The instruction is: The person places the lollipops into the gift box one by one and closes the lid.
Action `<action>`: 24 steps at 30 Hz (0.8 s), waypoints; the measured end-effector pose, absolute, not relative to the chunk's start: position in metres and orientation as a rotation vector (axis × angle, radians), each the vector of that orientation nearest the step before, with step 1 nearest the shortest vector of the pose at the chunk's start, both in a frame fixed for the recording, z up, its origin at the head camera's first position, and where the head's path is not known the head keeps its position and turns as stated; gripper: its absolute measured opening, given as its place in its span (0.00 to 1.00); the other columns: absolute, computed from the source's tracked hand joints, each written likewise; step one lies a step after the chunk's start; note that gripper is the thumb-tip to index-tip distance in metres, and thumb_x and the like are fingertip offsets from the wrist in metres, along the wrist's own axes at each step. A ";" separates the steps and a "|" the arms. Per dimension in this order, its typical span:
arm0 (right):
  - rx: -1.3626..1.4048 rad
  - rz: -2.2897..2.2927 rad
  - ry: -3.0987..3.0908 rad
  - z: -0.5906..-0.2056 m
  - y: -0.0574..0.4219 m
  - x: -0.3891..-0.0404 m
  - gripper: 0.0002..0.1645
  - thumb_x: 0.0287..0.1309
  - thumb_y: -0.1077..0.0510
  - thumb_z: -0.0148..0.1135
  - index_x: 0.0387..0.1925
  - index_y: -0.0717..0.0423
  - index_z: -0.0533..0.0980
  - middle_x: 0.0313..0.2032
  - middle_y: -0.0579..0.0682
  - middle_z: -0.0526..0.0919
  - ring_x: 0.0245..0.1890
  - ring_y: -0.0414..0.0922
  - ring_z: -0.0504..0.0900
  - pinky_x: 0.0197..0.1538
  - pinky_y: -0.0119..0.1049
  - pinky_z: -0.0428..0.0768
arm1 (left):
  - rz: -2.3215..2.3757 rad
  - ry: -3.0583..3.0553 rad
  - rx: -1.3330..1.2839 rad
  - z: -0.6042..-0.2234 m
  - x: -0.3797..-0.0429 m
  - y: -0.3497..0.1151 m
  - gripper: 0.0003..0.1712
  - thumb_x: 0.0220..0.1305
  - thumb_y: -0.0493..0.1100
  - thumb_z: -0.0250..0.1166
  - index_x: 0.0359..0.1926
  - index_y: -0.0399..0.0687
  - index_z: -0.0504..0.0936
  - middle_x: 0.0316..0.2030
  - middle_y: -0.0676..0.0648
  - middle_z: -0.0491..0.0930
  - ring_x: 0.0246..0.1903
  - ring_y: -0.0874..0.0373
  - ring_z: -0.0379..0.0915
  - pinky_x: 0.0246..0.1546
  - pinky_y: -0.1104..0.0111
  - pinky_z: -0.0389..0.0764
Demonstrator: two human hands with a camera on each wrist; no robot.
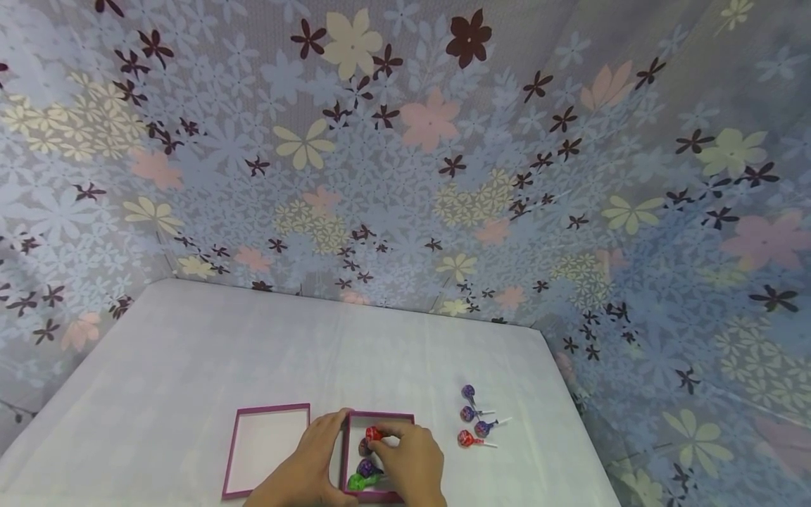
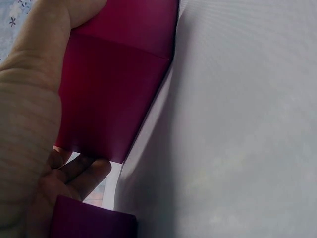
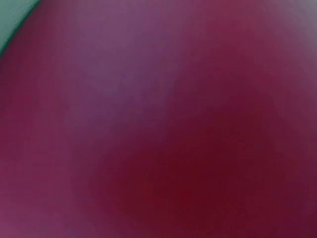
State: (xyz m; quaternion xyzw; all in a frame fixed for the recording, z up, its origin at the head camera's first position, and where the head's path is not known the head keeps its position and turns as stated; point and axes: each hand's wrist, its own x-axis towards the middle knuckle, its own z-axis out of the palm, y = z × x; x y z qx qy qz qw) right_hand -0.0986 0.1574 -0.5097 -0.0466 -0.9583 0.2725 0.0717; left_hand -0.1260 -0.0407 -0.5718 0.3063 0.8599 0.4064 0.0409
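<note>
1. At the near side of the table (image 1: pixel 304 352), head view: the left hand (image 1: pixel 304 465) had its thumb and fingers spread around the left side of an open box (image 1: pixel 386 414), I'd guess so it wouldn't slide. The right hand (image 1: pixel 413 461) was reaching in with a narrow pinch on a red lollipop (image 1: pixel 372 434), which makes sense with so little room between the walls. Couldn't tell if that one was touching the dark lollipop (image 1: pixel 364 446) just beside it. Nearer the person, a purple lollipop (image 1: pixel 365 467) and a green lollipop (image 1: pixel 357 482) lay in the box.

2. Same view, off to the sides: what looked like the lid (image 1: pixel 272 406) lay left of the box, probably put there to be out of the right hand's way. Three purple lollipops (image 1: pixel 483 428) and a loose red lollipop (image 1: pixel 466 438) sat on the right, handy for that hand imo.

3. Left wrist view: that hand spanned the magenta wall (image 2: pixel 114 94) of the box, fingers (image 2: pixel 91 178) bent round its end, so a wide but real hold. The dark purple edge (image 2: pixel 94 218) below was maybe the lid.

4. Right wrist view: basically a magenta blur (image 3: pixel 158 119), likely box wall up close. No hand or candy visible, so can't tell the grip from that one.
</note>
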 end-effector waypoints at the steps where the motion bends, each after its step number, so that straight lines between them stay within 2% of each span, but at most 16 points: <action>1: -0.137 0.802 -2.884 -0.510 0.157 -0.099 0.13 0.44 0.44 0.79 0.36 0.34 0.89 0.32 0.31 0.89 0.38 0.42 0.88 0.35 0.41 0.83 | 1.241 2.634 0.935 -0.571 -0.125 -0.041 0.80 0.34 0.75 0.78 0.74 0.27 0.52 0.69 0.32 0.63 0.68 0.30 0.58 0.64 0.31 0.60; 8: -0.131 0.739 -2.895 -0.511 0.155 -0.101 0.13 0.44 0.44 0.79 0.36 0.34 0.89 0.30 0.34 0.89 0.31 0.39 0.87 0.27 0.36 0.79 | 1.222 2.656 0.945 -0.571 -0.126 -0.041 0.80 0.35 0.77 0.77 0.74 0.27 0.53 0.69 0.32 0.64 0.68 0.31 0.59 0.64 0.31 0.61; 18: -0.177 0.596 -2.910 -0.514 0.148 -0.105 0.14 0.44 0.44 0.79 0.37 0.34 0.89 0.28 0.38 0.89 0.23 0.36 0.82 0.23 0.35 0.76 | 1.228 2.705 1.016 -0.575 -0.128 -0.041 0.79 0.35 0.77 0.76 0.73 0.27 0.54 0.67 0.33 0.66 0.65 0.33 0.62 0.61 0.32 0.64; 24: -0.179 0.537 -2.947 -0.512 0.145 -0.106 0.13 0.45 0.45 0.78 0.37 0.34 0.89 0.28 0.38 0.89 0.21 0.35 0.81 0.23 0.35 0.77 | 1.236 2.708 1.025 -0.574 -0.126 -0.041 0.78 0.35 0.76 0.77 0.72 0.27 0.55 0.65 0.33 0.67 0.64 0.33 0.63 0.60 0.31 0.65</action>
